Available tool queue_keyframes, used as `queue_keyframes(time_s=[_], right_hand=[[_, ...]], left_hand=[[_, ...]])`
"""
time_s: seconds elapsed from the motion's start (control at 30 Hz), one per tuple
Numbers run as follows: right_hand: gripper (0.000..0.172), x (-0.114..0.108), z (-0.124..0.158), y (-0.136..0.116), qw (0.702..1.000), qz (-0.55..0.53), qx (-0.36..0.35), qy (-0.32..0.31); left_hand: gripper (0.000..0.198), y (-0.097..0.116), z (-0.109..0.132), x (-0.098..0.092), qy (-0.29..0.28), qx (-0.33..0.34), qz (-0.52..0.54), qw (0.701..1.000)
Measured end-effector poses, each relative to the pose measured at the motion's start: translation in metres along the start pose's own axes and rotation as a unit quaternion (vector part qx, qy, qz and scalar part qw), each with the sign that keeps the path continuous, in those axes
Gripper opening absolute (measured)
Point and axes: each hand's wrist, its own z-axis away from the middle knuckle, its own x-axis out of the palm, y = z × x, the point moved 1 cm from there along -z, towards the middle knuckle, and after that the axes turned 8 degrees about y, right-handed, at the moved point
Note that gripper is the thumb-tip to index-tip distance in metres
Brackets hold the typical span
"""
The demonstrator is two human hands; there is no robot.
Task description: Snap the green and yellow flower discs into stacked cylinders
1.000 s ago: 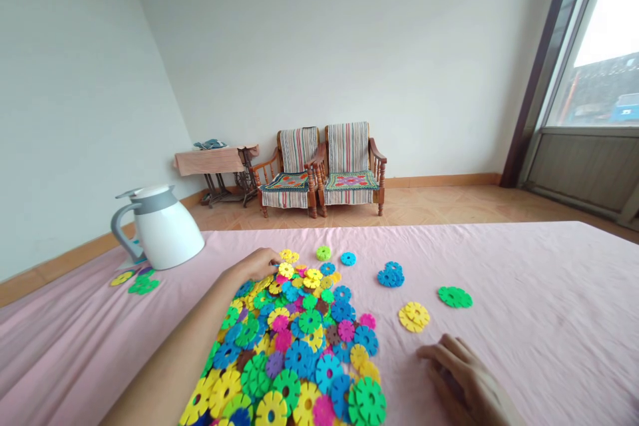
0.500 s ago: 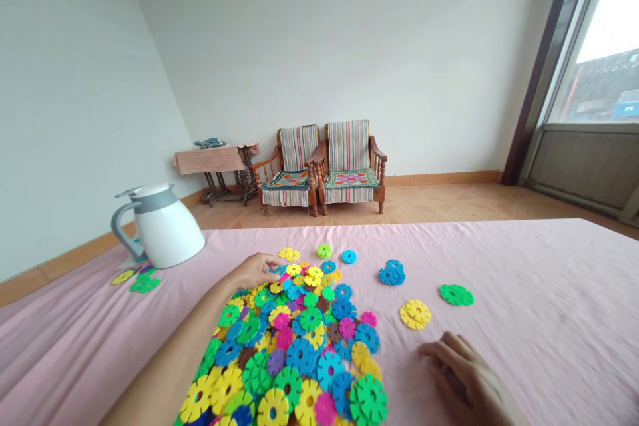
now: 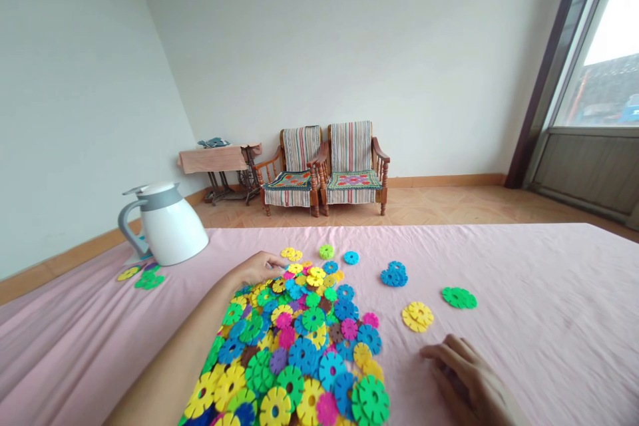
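Observation:
A large heap of notched plastic discs (image 3: 303, 354) in yellow, green, blue, pink, purple and brown covers the cloth in front of me. At its far left edge is my left hand (image 3: 259, 267), fingers bent down to the discs; what its fingertips hold, if anything, is hidden. My right hand (image 3: 462, 373) rests on the cloth right of the heap, fingers loosely curved and slightly apart, holding nothing visible. Beyond it lie yellow discs (image 3: 418, 316), green discs (image 3: 458, 297) and blue discs (image 3: 394, 274). A light green disc (image 3: 326, 251) and a blue disc (image 3: 351, 257) lie past the heap.
A white and grey jug (image 3: 174, 229) stands at the left on the pink cloth (image 3: 539, 279), with a few green, yellow and purple discs (image 3: 149, 279) beside it. Two wooden armchairs (image 3: 352, 176) and a cloth-covered sewing table (image 3: 214, 160) stand by the wall.
The view has shifted slightly, moving everything a little to the right. My left hand's fingers have shifted slightly at the heap's edge. My right hand looks nearly the same.

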Motion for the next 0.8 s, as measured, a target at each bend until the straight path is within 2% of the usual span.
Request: queue_keyframes(time_s=[0.23,0.53,0.67,0.8], right_hand=[[0.022,-0.001,-0.001,-0.002,1.000,0.002,-0.001,0.001],[0.022,-0.001,0.000,-0.005,1.000,0.009,0.001,0.007],[0.022,-0.002,-0.001,-0.006,1.000,0.009,0.004,0.009],[0.022,-0.002,-0.001,-0.006,1.000,0.009,0.006,0.002]], left_hand=[[0.062,-0.005,-0.002,-0.001,0.008,-0.012,-0.015,1.000],[0.042,-0.003,-0.004,0.005,0.070,0.012,-0.093,0.993],[0.036,0.017,-0.009,0.007,0.124,0.051,-0.138,0.981],[0.035,0.059,-0.025,0.026,0.150,0.111,-0.157,0.970]])
